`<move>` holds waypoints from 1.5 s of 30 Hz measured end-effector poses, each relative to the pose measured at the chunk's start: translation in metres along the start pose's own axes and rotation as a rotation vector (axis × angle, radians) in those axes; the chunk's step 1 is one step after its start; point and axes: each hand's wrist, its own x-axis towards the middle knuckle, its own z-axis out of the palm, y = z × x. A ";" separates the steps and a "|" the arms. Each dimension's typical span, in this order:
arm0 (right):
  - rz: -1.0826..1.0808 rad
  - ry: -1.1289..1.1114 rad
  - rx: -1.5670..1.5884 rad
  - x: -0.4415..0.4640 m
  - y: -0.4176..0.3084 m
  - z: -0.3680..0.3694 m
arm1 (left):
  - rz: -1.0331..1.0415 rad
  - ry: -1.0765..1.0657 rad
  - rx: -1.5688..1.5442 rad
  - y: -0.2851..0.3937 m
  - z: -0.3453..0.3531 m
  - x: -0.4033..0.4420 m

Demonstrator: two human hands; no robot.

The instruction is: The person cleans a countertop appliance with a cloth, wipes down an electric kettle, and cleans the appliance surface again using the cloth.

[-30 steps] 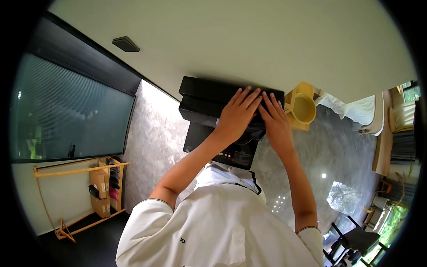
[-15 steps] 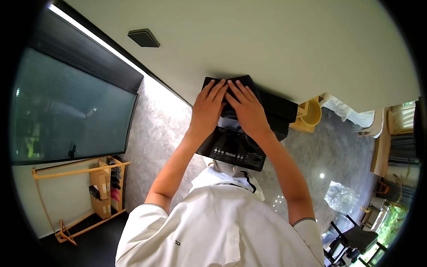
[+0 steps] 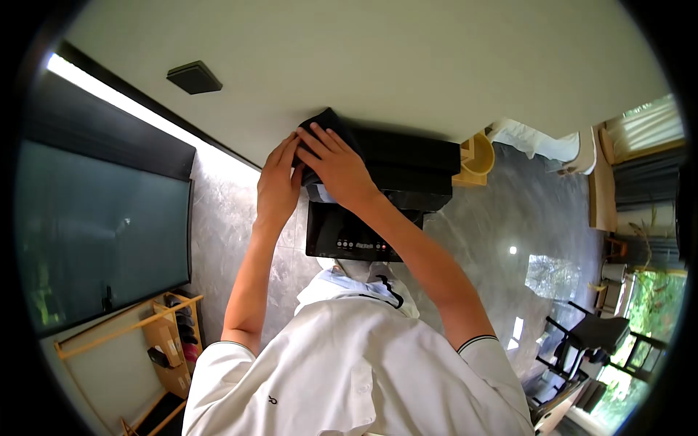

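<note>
My right hand [image 3: 336,168] lies with stretched fingers on top of a dark, soft-looking piece with a pointed corner [image 3: 323,118], possibly cloth. Beside it, my left hand [image 3: 278,185] rests along the left side of the same piece, fingers extended and thumb apart. Both hands are at the left end of a long black box-like body [image 3: 411,154] set against the pale wall. Below them is a glossy black panel [image 3: 342,227] with a row of small round marks or buttons. My right forearm covers part of this panel. The undersides of my fingers are hidden.
A black square fixture [image 3: 194,77] sits on the pale wall [image 3: 407,58]. To the right stands a yellow bucket [image 3: 480,156] by a wooden piece. A wooden rack [image 3: 109,327] with cardboard boxes is lower left, a dark chair [image 3: 596,333] lower right. The floor is grey and polished.
Both hands have shifted left along the black body, with the dark piece under them. My right hand now lies more across its top. The whole view has also shifted slightly.
</note>
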 end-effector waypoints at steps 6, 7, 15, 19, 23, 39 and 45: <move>-0.019 0.050 0.083 -0.026 -0.003 -0.009 | 0.042 0.073 0.028 0.018 0.002 -0.024; -0.017 0.052 0.080 -0.032 -0.005 -0.012 | 0.046 0.072 0.027 0.023 0.001 -0.029; -0.014 0.043 0.142 -0.069 -0.004 -0.031 | 0.024 0.060 0.080 0.049 0.028 -0.055; 0.051 -0.016 0.157 -0.094 0.013 -0.051 | 0.105 0.019 0.167 0.071 0.038 -0.050; 0.090 -0.018 0.114 -0.128 0.039 -0.081 | 0.167 -0.037 0.120 0.103 0.071 -0.046; 0.294 -0.026 0.033 -0.222 0.100 -0.146 | 0.344 -0.135 0.043 0.187 0.152 -0.032; 0.258 -0.047 -0.042 -0.188 0.062 -0.132 | 0.335 -0.057 0.143 0.153 0.126 -0.042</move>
